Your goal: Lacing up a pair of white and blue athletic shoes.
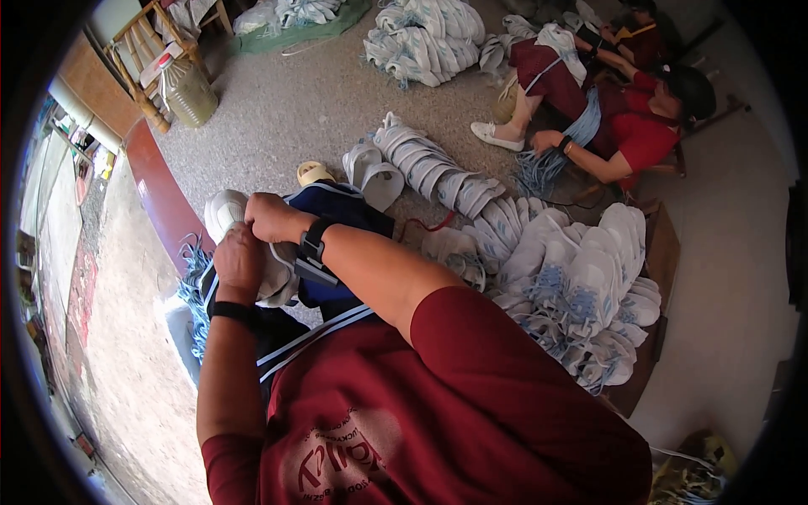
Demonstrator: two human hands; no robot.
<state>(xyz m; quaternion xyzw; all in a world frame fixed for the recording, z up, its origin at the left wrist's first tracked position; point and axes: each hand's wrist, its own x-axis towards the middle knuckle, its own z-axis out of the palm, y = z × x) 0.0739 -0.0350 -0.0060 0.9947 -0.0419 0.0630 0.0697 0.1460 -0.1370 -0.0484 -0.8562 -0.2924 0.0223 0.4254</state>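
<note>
A white shoe upper (pixel 225 212) lies over my lap, its rounded toe pointing away from me. My left hand (pixel 239 263) is closed on the middle of it, fingers bent. From the right, my right hand (pixel 276 218) meets it with thumb and fingertips pinched together. What sits between those fingertips is too small to make out. The back part of the upper shows below my hands, over dark blue cloth (pixel 332 206) with light stripes. A bundle of light blue laces (pixel 199 290) hangs just left of my left wrist.
White uppers in a row (pixel 429 164) and a heaped pile (pixel 581 269) lie to the right. A co-worker in red (pixel 635 126) holds blue laces (pixel 547 168). Farther off are another pile (pixel 421 42), a large bottle (pixel 187 93) and a wooden chair (pixel 156 42).
</note>
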